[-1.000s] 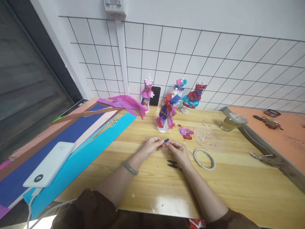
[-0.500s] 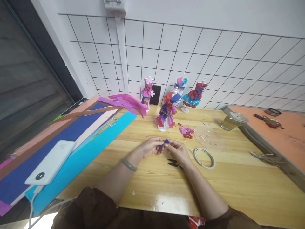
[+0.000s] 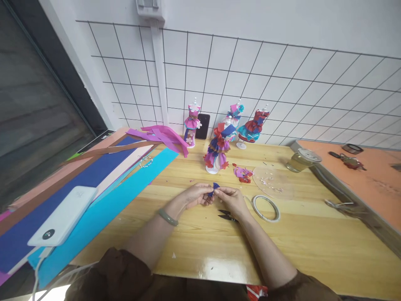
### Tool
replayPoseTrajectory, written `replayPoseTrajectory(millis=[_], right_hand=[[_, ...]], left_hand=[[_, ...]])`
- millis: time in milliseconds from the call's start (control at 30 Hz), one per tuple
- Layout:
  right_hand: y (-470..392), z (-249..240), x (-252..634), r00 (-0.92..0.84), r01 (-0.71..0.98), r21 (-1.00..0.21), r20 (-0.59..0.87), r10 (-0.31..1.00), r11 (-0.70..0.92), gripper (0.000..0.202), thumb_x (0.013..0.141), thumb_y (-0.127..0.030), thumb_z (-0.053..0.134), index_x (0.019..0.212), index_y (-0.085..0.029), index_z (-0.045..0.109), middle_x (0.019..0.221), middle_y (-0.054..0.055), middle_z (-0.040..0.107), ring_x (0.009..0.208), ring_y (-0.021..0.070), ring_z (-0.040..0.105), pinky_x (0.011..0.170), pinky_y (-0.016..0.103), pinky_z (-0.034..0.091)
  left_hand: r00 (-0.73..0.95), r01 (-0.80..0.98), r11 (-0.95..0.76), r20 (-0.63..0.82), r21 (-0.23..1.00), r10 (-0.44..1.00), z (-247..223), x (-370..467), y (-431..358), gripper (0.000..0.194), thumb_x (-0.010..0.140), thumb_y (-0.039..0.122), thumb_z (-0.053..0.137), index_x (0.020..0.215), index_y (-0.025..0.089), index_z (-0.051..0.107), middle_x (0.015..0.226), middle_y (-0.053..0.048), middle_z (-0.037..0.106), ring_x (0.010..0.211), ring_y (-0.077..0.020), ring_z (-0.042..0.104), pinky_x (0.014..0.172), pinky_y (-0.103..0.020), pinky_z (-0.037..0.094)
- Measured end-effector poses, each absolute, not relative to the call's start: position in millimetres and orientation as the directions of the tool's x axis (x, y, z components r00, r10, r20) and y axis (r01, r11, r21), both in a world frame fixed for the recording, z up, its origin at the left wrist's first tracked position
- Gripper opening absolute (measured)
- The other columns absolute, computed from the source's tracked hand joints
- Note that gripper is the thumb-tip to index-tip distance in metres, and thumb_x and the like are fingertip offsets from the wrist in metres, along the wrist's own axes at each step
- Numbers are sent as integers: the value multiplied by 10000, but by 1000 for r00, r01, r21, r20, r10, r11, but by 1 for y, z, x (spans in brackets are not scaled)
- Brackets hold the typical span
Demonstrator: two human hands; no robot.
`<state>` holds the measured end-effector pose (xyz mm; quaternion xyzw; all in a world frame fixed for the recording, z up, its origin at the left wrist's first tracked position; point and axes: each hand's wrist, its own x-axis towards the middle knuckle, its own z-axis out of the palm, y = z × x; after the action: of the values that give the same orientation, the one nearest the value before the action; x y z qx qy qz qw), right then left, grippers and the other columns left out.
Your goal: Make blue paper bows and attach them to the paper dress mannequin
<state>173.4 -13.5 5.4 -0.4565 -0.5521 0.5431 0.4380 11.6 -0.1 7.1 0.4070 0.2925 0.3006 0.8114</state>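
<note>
A small piece of pleated dark blue paper [image 3: 216, 186], spread like a little fan or bow, is pinched between both hands above the table's middle. My left hand [image 3: 200, 195] grips it from the left, fingers closed. From the right, my right hand [image 3: 230, 200] holds it between thumb and fingertips. Black thread snips [image 3: 226, 215] lie just below my right hand, partly covered by it. Behind the hands stands a small dress form [image 3: 217, 148] in ruffled red, blue and purple paper. A roll of double-sided tape [image 3: 266, 208] rests to the right.
More dressed forms [image 3: 192, 125] and a dark phone [image 3: 203, 126] stand by the wall. Coloured paper sheets [image 3: 125, 179] with a white power bank [image 3: 62, 216] cover the left. Paper scraps [image 3: 242, 174], a clear bead plate [image 3: 272, 182] and a glass cup [image 3: 303, 160] are right.
The blue paper has been turned, so its pleated end now fans upward between my fingers. The camera view has shifted slightly; both hands keep their hold.
</note>
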Motion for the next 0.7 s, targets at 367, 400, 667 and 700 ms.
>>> replayPoseTrajectory(millis=[367,400,667,700], right_hand=[[-13,3,175,-166,29,-1000,-13,986,-8,244,603,-396,670,675,-163,657,571,3,600,458,74,437,472,211,359],[-13,3,175,-167,29,-1000,-10,986,-6,239,610,-395,666,675,-165,653,576,1,596,463,74,436,474,210,356],[-14,9,176,-147,-9,-1000,-2,989,-4,251,630,-409,648,660,-161,634,539,-10,546,464,75,409,473,209,333],[-14,9,176,-130,-21,-1000,-2,991,-5,251,629,-409,649,654,-159,632,535,-11,540,460,72,404,470,207,327]], left_hand=[[546,-145,361,-230,921,806,10,13,0,281,670,386,604,750,139,497,632,-16,552,510,-84,523,502,-209,373],[531,-149,338,-213,929,820,11,13,0,283,664,387,610,738,139,493,624,-14,553,502,-82,517,497,-207,368],[408,-227,251,-142,941,902,13,16,0,300,677,415,590,745,124,570,735,-49,611,639,-101,553,588,-219,402],[382,-223,219,-121,950,916,14,17,0,300,681,412,587,767,125,583,761,-53,619,674,-110,561,615,-226,410]])
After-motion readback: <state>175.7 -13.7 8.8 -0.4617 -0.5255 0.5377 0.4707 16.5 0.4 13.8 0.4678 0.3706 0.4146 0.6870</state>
